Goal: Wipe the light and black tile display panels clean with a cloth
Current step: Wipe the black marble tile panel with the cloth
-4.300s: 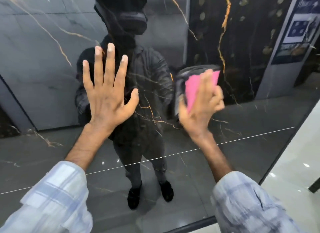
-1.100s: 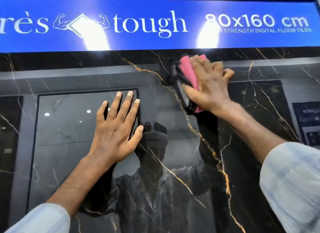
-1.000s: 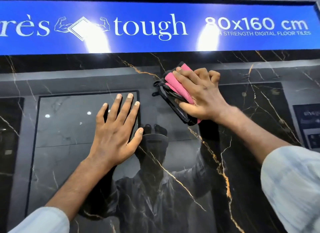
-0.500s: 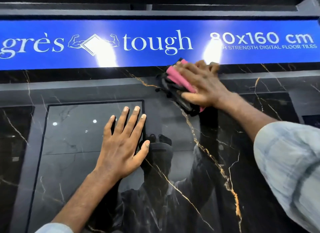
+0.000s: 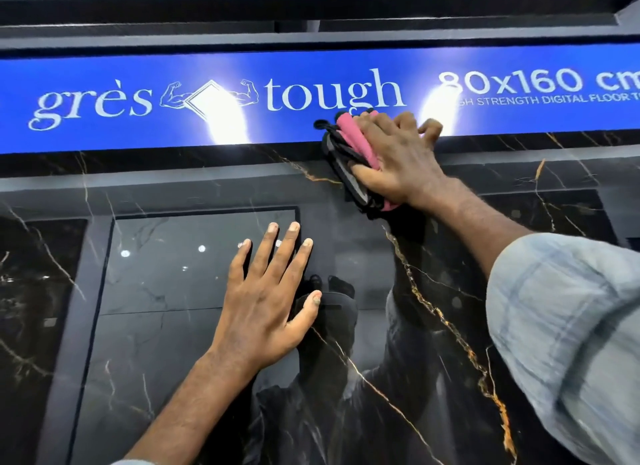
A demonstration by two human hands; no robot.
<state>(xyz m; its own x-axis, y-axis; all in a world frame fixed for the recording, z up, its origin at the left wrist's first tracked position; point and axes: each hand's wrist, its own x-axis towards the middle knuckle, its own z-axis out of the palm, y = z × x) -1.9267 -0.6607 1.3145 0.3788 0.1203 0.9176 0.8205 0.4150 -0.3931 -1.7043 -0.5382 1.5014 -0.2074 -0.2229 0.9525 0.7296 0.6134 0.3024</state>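
A glossy black tile panel [image 5: 450, 343] with gold and white veins fills the view. My right hand [image 5: 398, 159] presses a folded pink cloth [image 5: 353, 137] against the panel's top edge, fingers curled over it; the cloth's dark reflection lies beneath it. My left hand [image 5: 266, 298] rests flat on the panel lower down, fingers straight and spread. The shiny surface mirrors a person and grey tiles opposite.
A blue sign [image 5: 173, 97] reading "grès tough 80x160 cm" runs along the top of the panel, with two bright light glares on it. Above it sits a dark frame [image 5: 311, 11].
The cloth in my right hand has moved up to the panel's top edge, touching the blue sign's lower border. The view has tilted upward. My left hand stays flat on the panel.
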